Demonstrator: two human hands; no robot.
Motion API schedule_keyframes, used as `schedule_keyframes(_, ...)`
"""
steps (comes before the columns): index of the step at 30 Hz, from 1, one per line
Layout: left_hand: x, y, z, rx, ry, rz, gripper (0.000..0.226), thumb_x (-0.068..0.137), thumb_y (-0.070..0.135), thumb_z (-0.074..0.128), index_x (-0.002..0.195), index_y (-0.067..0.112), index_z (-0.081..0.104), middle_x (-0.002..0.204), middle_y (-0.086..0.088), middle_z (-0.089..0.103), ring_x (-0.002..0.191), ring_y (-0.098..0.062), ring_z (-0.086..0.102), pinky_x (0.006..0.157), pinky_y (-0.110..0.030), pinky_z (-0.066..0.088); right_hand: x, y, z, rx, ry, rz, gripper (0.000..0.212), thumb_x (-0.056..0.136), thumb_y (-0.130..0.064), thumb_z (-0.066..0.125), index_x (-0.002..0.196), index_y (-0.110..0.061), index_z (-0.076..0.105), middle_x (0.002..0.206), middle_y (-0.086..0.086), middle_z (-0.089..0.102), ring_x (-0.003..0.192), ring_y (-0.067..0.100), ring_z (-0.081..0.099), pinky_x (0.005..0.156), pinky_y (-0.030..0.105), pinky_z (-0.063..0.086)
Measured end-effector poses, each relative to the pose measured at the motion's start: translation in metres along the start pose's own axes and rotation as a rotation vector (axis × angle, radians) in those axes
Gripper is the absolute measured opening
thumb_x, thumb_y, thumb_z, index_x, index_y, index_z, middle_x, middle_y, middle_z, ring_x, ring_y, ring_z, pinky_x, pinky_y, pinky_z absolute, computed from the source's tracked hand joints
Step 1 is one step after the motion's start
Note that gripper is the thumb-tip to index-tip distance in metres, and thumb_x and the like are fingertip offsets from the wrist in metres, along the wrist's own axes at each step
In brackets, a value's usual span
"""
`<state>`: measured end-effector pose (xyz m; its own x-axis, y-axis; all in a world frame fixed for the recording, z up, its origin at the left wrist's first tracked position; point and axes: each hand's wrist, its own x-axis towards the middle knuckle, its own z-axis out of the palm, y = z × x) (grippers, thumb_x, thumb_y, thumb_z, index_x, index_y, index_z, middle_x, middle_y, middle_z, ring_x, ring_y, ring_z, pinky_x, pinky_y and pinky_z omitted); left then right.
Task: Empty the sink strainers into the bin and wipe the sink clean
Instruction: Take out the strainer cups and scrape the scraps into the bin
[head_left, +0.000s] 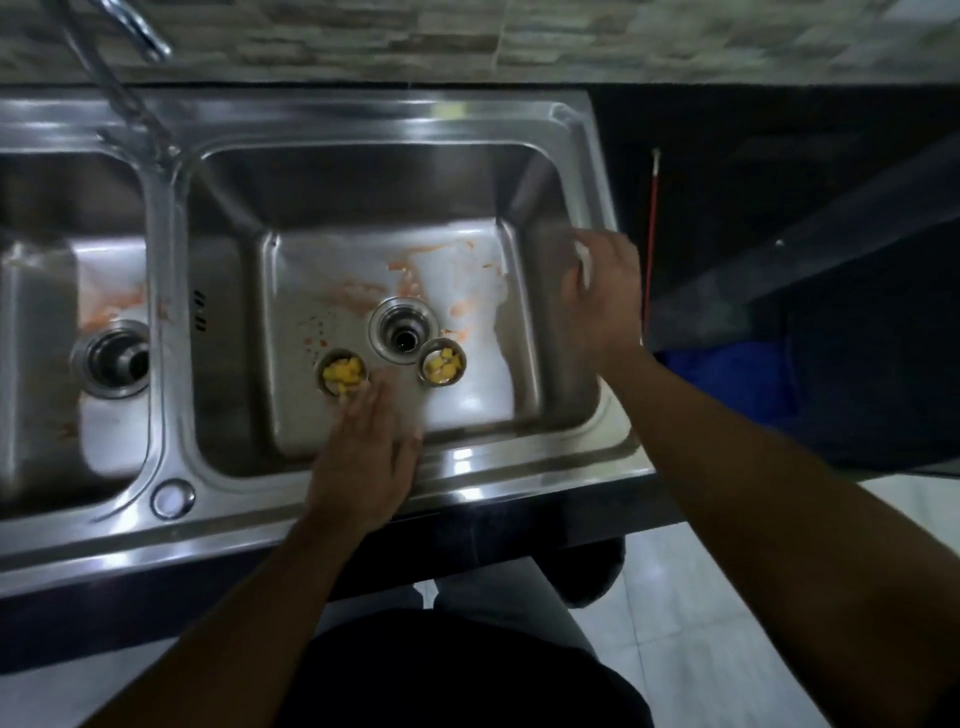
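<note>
Two small metal strainers holding yellow food bits sit on the floor of the right basin (363, 197) of a steel double sink: the left strainer (342, 375) and the right strainer (442, 362), on either side of the open drain (404, 330). Orange smears stain the basin floor. My left hand (366, 457) reaches over the front rim, fingertips at the left strainer's near edge, fingers spread. My right hand (602, 291) hovers over the basin's right wall, fingers apart, holding nothing.
The left basin (47, 395) has its own open drain (115, 358) and orange stains. A tap (132, 31) arches at the back left. On the dark counter to the right lies a thin red rod (650, 234). A blue object (727, 384) sits below the counter's right end.
</note>
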<state>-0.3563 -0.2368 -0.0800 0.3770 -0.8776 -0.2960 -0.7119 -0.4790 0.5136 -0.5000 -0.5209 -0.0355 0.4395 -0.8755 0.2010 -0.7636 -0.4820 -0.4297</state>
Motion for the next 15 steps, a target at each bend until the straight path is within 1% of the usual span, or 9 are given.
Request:
schedule_keyframes(1,-0.001,0.006,0.004,0.019,-0.024,-0.001,0.071,0.100,0.060,0.018,0.160,0.021,0.015,0.168,-0.003,0.017,0.156,-0.021,0.010,0.125,-0.038,0.011,0.006,0.008,-0.005,-0.023,0.012,0.051,0.037,0.091,-0.008,0.049,0.126,-0.012,0.061,0.121,0.010,0.059,0.112,0.022,0.052,0.100,0.020,0.037)
schedule_keyframes(3,-0.003,0.011,0.008,0.066,-0.046,-0.013,0.075,0.099,0.063,0.011,0.159,0.019,0.022,0.167,-0.004,0.020,0.155,-0.022,0.011,0.122,-0.034,0.007,0.015,0.022,-0.012,-0.053,0.031,0.154,0.040,0.090,-0.008,0.052,0.130,-0.011,0.058,0.125,0.013,0.056,0.114,0.026,0.051,0.101,0.027,0.038)
schedule_keyframes(6,-0.002,0.011,0.005,0.100,-0.041,-0.010,0.073,0.100,0.059,0.012,0.157,0.016,0.028,0.165,-0.007,0.027,0.154,-0.022,0.018,0.123,-0.034,0.008,0.025,0.037,-0.019,-0.089,0.020,0.304,0.043,0.091,-0.008,0.054,0.134,-0.007,0.057,0.130,0.015,0.053,0.116,0.030,0.052,0.105,0.033,0.039)
schedule_keyframes(8,-0.001,0.009,0.004,0.090,-0.047,-0.004,0.069,0.101,0.055,0.016,0.158,0.019,0.027,0.166,-0.005,0.026,0.155,-0.020,0.018,0.126,-0.035,0.009,0.028,0.044,-0.023,-0.103,-0.002,0.373,0.042,0.092,-0.010,0.052,0.134,-0.006,0.058,0.131,0.015,0.053,0.118,0.031,0.052,0.106,0.035,0.039)
schedule_keyframes(11,0.000,0.008,0.003,0.069,-0.066,0.007,0.065,0.102,0.052,0.019,0.160,0.024,0.020,0.168,0.002,0.020,0.156,-0.014,0.013,0.129,-0.039,0.013,0.028,0.048,-0.026,-0.103,-0.021,0.404,0.037,0.092,-0.011,0.051,0.126,-0.003,0.063,0.125,0.018,0.056,0.113,0.033,0.055,0.099,0.034,0.043)
schedule_keyframes(13,0.000,0.010,0.001,0.055,-0.078,-0.010,0.064,0.101,0.052,0.019,0.160,0.026,0.018,0.168,0.005,0.018,0.156,-0.013,0.011,0.128,-0.041,0.017,0.032,0.049,-0.027,-0.098,-0.041,0.431,0.032,0.091,-0.009,0.051,0.120,-0.002,0.065,0.122,0.019,0.057,0.110,0.033,0.057,0.096,0.034,0.046)
schedule_keyframes(15,0.001,0.011,-0.002,0.036,-0.086,-0.015,0.064,0.101,0.051,0.020,0.160,0.026,0.018,0.169,0.005,0.017,0.156,-0.013,0.012,0.127,-0.043,0.020,0.040,0.052,-0.029,-0.085,-0.085,0.488,0.027,0.089,-0.005,0.055,0.113,-0.002,0.067,0.118,0.018,0.062,0.105,0.032,0.061,0.091,0.033,0.052)
